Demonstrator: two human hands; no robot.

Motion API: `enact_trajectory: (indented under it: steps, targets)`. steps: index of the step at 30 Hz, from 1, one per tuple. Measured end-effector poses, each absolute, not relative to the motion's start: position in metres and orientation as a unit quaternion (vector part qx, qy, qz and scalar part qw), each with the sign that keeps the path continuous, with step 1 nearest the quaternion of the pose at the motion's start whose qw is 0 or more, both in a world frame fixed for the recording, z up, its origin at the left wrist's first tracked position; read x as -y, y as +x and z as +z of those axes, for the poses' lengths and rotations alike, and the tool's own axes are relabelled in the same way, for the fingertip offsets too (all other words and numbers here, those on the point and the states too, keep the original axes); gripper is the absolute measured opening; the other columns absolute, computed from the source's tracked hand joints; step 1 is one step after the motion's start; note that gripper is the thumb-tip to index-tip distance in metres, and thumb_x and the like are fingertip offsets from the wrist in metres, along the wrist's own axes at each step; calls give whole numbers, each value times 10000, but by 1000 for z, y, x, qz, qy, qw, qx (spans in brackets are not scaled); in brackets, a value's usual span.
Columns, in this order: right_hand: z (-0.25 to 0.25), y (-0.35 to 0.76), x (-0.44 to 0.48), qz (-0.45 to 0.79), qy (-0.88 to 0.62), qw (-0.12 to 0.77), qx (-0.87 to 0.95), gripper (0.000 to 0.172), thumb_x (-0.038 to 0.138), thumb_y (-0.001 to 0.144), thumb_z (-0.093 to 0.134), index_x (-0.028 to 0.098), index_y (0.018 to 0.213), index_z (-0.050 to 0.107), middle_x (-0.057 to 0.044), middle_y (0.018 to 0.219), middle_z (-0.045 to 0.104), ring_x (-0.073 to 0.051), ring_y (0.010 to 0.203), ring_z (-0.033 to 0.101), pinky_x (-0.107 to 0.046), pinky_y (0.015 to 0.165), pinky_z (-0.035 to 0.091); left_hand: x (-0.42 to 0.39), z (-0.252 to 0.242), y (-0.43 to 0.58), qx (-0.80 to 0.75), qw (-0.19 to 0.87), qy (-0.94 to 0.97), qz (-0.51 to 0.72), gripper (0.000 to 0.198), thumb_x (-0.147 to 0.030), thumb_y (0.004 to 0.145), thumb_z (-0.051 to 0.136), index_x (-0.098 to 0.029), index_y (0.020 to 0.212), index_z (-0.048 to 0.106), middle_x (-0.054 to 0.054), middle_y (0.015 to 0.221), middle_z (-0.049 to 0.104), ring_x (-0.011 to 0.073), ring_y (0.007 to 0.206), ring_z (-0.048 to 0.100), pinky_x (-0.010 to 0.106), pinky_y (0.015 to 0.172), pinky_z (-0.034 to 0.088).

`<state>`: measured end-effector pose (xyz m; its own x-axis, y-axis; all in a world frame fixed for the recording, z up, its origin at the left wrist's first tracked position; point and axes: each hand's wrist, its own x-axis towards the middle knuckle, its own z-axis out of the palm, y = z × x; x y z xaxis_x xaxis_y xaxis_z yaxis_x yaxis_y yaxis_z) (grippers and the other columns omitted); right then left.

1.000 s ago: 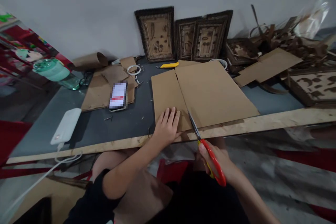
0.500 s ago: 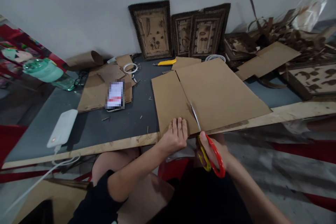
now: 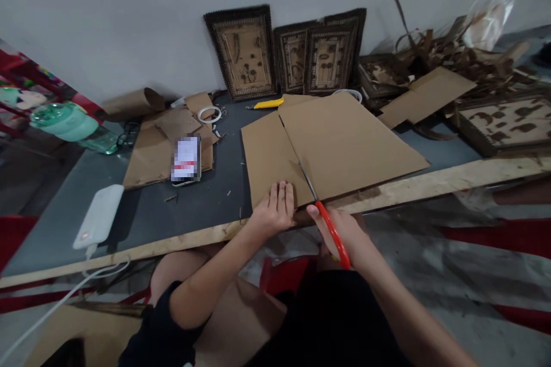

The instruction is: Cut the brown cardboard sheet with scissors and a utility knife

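Observation:
A large brown cardboard sheet [image 3: 344, 143] lies flat on the dark table [image 3: 202, 200], reaching its wooden front edge. My left hand [image 3: 273, 209] presses flat on the sheet's near left part, fingers together. My right hand [image 3: 342, 232] grips red-handled scissors [image 3: 329, 226]. Their blades run into the cardboard along a cut line just right of my left hand.
A phone [image 3: 186, 159] rests on smaller cardboard pieces at the left, near a white power bank [image 3: 99, 223] with a cable. A yellow knife [image 3: 264, 104] and framed pictures [image 3: 241, 51] sit by the wall. Cardboard scraps and strips pile at the right.
The scissors have moved further into the cardboard along the cut and their blades have closed. My left hand shifted slightly on the sheet. The view drifted a little.

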<state>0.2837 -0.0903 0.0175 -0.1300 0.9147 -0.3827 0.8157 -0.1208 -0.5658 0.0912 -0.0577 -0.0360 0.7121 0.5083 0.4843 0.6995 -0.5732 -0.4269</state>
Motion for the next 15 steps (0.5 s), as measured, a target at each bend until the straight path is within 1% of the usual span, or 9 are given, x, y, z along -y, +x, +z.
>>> enact_trajectory:
  steps: [2, 5, 7, 9, 11, 14, 15]
  targets:
    - [22, 279, 85, 356, -660, 80, 656, 678, 703, 998, 205, 197, 830, 625, -121, 712, 692, -269, 804, 714, -319, 727, 489, 52, -38, 87, 358, 302, -869, -160, 434, -298, 1015, 473, 14, 1255, 657, 270, 1195, 704, 318, 1059, 734, 339, 825, 620]
    - [25, 274, 78, 376, -660, 103, 642, 718, 746, 982, 176, 196, 846, 618, -96, 681, 676, -248, 745, 704, -300, 680, 473, 45, -39, 83, 367, 321, -857, -165, 447, -305, 1020, 461, 13, 1276, 645, 265, 1218, 697, 314, 1064, 732, 336, 815, 615]
    - [26, 270, 72, 391, -658, 106, 634, 739, 764, 970, 162, 190, 869, 615, -93, 680, 670, -235, 702, 691, -294, 656, 459, 38, -38, 81, 377, 304, -860, -162, 445, -295, 1019, 455, 10, 1287, 637, 266, 1229, 693, 315, 1080, 725, 341, 821, 612]
    - [25, 267, 67, 400, -657, 104, 631, 749, 775, 962, 168, 183, 892, 621, -99, 687, 668, -227, 669, 677, -294, 640, 445, 32, -34, 79, 394, 258, -867, -162, 450, -292, 1017, 445, 6, 1300, 627, 269, 1227, 695, 317, 1093, 720, 354, 831, 610]
    - [23, 266, 63, 402, -653, 102, 634, 753, 775, 961, 169, 181, 901, 628, -99, 672, 659, -223, 641, 663, -295, 628, 433, 28, -23, 76, 399, 197, -877, -182, 461, -313, 1010, 429, -22, 1308, 626, 249, 1198, 717, 308, 1086, 724, 371, 854, 608]
    - [19, 267, 58, 406, -647, 105, 637, 757, 776, 959, 156, 191, 865, 626, -89, 633, 640, -214, 610, 645, -291, 613, 419, 44, 3, 71, 404, 89, -875, -250, 469, -343, 995, 383, -116, 1342, 602, 165, 1204, 737, 261, 1121, 709, 386, 927, 592]
    - [18, 268, 58, 407, -649, 109, 634, 759, 783, 954, 149, 197, 843, 618, -84, 621, 633, -210, 598, 637, -289, 606, 414, 57, 12, 69, 419, 56, -866, -267, 474, -340, 994, 363, -143, 1370, 571, 143, 1237, 725, 247, 1148, 693, 391, 950, 585]
